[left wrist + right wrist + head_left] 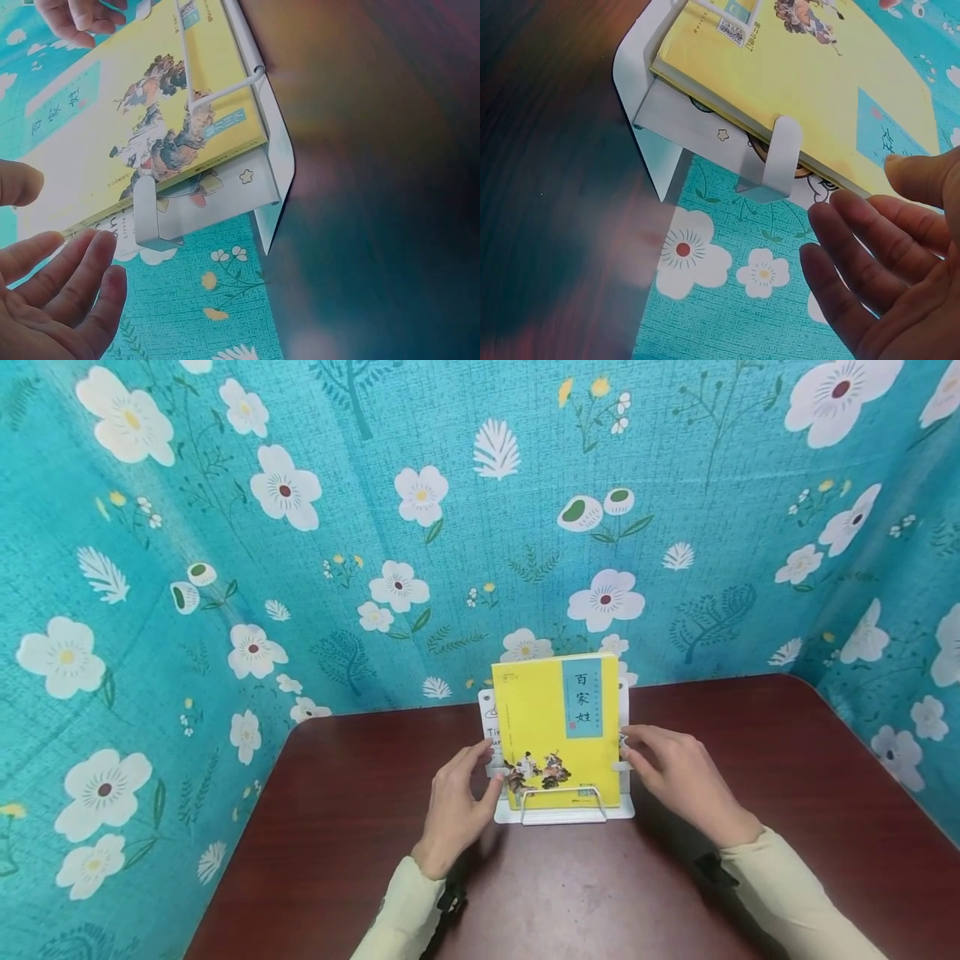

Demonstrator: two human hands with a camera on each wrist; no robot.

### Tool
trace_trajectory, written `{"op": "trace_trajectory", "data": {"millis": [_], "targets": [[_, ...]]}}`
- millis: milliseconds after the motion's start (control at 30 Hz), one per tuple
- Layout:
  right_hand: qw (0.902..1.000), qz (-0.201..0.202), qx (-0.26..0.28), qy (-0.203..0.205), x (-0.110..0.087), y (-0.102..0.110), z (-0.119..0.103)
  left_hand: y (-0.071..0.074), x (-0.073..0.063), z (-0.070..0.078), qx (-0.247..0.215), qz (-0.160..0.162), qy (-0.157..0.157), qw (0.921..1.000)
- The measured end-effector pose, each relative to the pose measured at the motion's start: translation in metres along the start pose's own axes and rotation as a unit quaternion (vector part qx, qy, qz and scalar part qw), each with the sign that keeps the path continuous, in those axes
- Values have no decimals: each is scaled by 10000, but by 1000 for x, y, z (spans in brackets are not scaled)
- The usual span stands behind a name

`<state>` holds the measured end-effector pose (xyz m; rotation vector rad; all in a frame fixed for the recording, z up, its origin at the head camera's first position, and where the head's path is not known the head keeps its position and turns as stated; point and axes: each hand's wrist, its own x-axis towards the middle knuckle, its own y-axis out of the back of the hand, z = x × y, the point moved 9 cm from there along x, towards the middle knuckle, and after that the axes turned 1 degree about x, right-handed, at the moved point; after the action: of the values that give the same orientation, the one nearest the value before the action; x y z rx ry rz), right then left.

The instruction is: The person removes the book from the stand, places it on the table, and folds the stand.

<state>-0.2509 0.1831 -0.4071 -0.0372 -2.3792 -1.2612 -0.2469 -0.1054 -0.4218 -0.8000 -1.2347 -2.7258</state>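
A yellow book (536, 718) with a blue title panel stands upright, leaning slightly back, on a white book stand (624, 812). Across its lower front runs a white wire holder (225, 96). White side clips show in both wrist views, the left clip (148, 214) and the right clip (781, 159) hooking over the cover's edges. My left hand (453, 806) is beside the book's left edge, fingers loosely bent and thumb apart from them. Opposite it, my right hand (686, 777) hovers at the right edge, its fingers relaxed. Neither hand grips anything.
The stand rests on a dark red-brown table (360, 827), near its back edge. Behind and on both sides hangs a turquoise curtain (465, 543) with white flowers. Dark straps sit at both wrists, below light sleeves (795, 893).
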Motion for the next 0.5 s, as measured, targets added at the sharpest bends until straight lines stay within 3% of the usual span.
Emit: {"op": "trace_trajectory", "data": {"millis": [500], "targets": [[9994, 62, 270, -214, 9, -6, 7, -5, 10, -1, -108, -1, 118, 9999]]}}
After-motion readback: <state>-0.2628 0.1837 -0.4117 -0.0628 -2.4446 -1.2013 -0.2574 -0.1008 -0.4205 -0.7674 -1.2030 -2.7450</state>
